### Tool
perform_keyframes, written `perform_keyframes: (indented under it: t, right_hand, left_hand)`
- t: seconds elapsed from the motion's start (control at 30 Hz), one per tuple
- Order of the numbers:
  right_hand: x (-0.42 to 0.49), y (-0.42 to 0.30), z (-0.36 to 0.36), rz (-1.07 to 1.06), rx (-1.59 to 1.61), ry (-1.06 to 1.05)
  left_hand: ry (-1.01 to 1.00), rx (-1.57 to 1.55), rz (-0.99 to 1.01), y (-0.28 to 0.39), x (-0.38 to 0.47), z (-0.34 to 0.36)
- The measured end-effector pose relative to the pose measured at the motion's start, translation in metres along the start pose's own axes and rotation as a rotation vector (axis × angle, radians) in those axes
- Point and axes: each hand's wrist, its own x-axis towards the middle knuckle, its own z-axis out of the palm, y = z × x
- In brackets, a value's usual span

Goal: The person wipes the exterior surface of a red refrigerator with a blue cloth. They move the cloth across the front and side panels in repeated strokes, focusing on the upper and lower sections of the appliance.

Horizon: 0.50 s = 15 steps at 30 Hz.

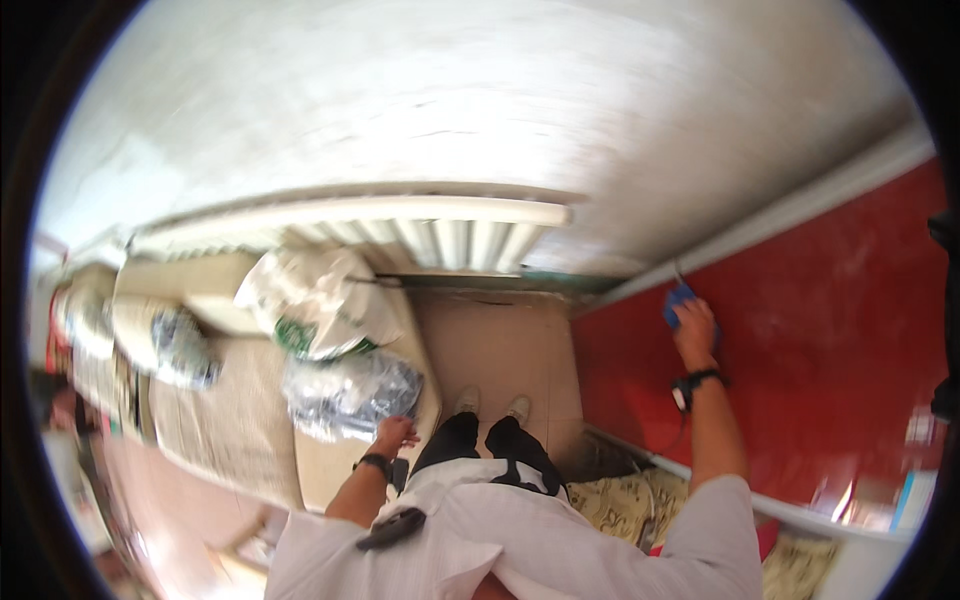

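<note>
On the right, a blue cloth (pixel 677 298) lies under my right hand (pixel 694 330), pressed against the glossy red surface (pixel 810 360) near its pale edge. The fingers bend over the cloth, and part of it shows beyond them. My left hand (pixel 396 435) hangs low at my left side with its fingers loosely curled, and I see nothing in it. Just beyond that hand is a clear plastic bag (pixel 352 394) with dark contents; whether the two touch cannot be told. Each wrist wears a black band.
A beige sofa (pixel 225 412) stands on the left, bearing a white-and-green plastic bag (pixel 322 300) and another wrapped bundle (pixel 184 349). Behind it a white radiator (pixel 450 236) runs along the wall. A patterned cushion (pixel 619 502) sits below the red surface. My shoes stand on the tiled floor (pixel 495 337).
</note>
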Motion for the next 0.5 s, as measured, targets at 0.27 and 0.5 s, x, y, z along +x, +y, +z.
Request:
perform_keyframes:
  t: [0.27, 0.5]
  right_hand:
    - [-0.024, -0.01, -0.011, -0.001, -0.084, -0.188]
    - [-0.102, -0.01, -0.003, -0.045, 0.033, -0.243]
  left_hand:
    - [0.052, -0.089, 0.092, -0.019, -0.03, 0.035]
    - [0.072, -0.093, 0.037, -0.072, -0.05, 0.054]
